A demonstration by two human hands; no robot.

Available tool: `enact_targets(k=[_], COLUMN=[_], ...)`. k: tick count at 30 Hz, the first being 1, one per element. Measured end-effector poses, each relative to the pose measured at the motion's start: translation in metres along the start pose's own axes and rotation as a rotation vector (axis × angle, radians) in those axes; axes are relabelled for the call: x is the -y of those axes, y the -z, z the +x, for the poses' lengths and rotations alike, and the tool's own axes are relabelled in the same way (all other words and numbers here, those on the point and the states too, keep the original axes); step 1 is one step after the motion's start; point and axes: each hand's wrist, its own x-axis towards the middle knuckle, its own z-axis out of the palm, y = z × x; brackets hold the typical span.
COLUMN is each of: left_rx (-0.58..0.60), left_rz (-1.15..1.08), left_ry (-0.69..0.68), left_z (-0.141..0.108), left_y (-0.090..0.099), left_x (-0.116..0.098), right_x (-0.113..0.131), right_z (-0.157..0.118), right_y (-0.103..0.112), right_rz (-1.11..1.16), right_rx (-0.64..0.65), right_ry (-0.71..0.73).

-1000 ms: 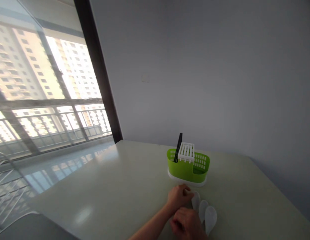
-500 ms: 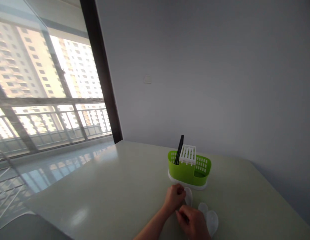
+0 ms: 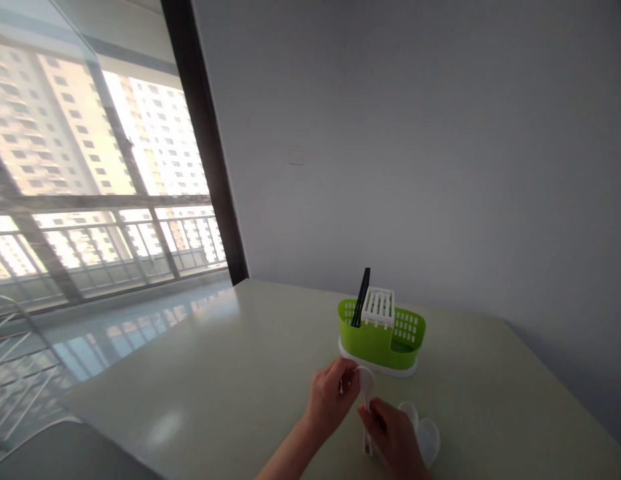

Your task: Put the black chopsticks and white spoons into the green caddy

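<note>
A white spoon is held between my two hands over the table, bowl end up and handle pointing toward me. My left hand pinches the edge of its bowl from the left. Around the handle, just below the bowl, the fingers of my right hand are closed. Two more white spoons lie just right of my right hand: a smaller one and a larger one. Their handles are hidden behind that hand.
Beyond my hands stands a green cutlery basket on a white base, with a white slotted rack on top and black chopsticks leaning in its left side. The pale table reaches back to a grey wall. Windows are at left.
The spoon has turned more upright, its handle end now showing below my right hand. My left hand has shifted slightly left and still grips the bowl end.
</note>
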Motion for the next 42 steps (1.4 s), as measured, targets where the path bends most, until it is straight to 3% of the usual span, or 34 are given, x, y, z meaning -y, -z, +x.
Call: enact_targets(k=[4,6,9,13,15,17,20,23,26,34,42], left_rx=[0.051,0.015,-0.154,-0.431,-0.484,-0.453,-0.293,-0.077,0.039,0.076,0.052], left_rz=[0.102,0.133,0.157,0.183,0.209,0.243,0.359,0.528,0.602,0.605,0.567], left_ry=[-0.123,-0.185,-0.227,-0.239,-0.249,-0.24,-0.159,-0.027,0.041,0.12,0.158], left_z=[0.0,0.006,0.028,0.074,0.099,0.122,0.147,0.158,0.16,0.168,0.171], left_y=[0.012,0.022,0.044,0.075,0.081,0.077,0.058,0.035,0.018,0.005,0.008], left_x=[-0.006,-0.011,-0.022,-0.036,-0.037,-0.033,-0.02,-0.003,0.011,0.032,0.028], right_x=[0.001,0.002,0.004,0.004,0.003,0.002,0.002,0.002,0.003,0.005,0.001], right_z=[0.0,0.001,0.001,0.002,0.002,0.002,0.003,0.003,0.004,0.001,0.001], right_y=[0.001,0.003,0.005,0.006,0.005,0.004,0.003,0.001,-0.003,-0.012,-0.017], right_rz=[0.018,0.043,0.072,0.067,0.062,0.057,0.029,-0.015,-0.055,-0.068,-0.106], right_rx=[0.022,0.038,0.036,0.015,0.02,0.033,0.043,0.053,0.089,0.134,0.165], right_ry=[0.012,0.013,0.02,0.016,0.026,0.041,0.07,0.088,0.1,0.12,0.142])
